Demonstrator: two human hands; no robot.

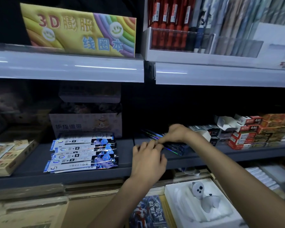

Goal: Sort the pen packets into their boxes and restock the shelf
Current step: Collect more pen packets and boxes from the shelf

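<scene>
Fanned pen packets [82, 152] lie loose near the shelf [31, 168] front and look ready to slide off. Left hand [147, 159] curls onto the dark packets [174, 148], right hand [176, 134] pinches them. One slippery slip could scatter them toward the stacked small boxes [247, 134].

The left hand [148, 160] and the blurred right hand [176, 134] hide much of the dark pen packets [174, 148]; stacked red boxes [247, 137] run off the frame's right edge.
</scene>
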